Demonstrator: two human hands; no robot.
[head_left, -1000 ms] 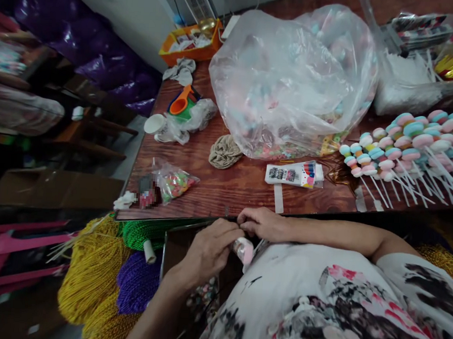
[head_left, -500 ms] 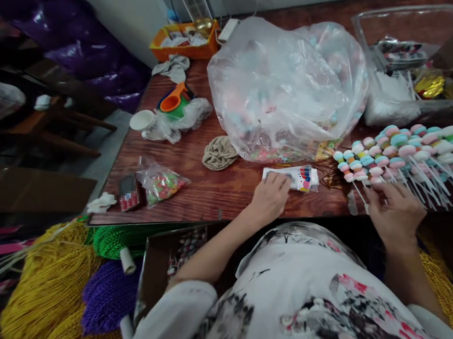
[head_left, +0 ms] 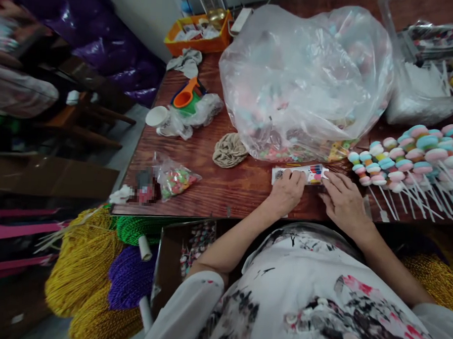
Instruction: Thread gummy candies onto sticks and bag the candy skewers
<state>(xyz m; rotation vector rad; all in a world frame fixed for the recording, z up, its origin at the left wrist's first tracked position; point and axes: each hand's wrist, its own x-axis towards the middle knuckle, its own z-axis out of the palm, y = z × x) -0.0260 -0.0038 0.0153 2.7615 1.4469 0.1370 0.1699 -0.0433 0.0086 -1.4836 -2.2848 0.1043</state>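
My left hand [head_left: 287, 191] rests with bent fingers on the left part of a flat stack of printed plastic packets [head_left: 313, 174] near the table's front edge. At the packets' right end lies my right hand [head_left: 342, 203], its fingers spread and their tips touching that end. To the right, pink, white and blue candy skewers [head_left: 409, 159] lie in a heap, white sticks towards me. Behind the packets sits a large clear bag [head_left: 303, 82] of pastel candies.
On the wooden table [head_left: 195, 188] are a bag of small coloured candies [head_left: 175, 179], a coiled tan cloth [head_left: 230, 150], a white cup [head_left: 157, 116], an orange basket [head_left: 197, 34] and a clear bin [head_left: 423, 106]. Yellow cord bundles [head_left: 81, 263] hang below. Another person sits far left.
My right hand has left the candy skewers and moved left to the packets' right end. My left hand stays on the packets. The whole view has shifted slightly.
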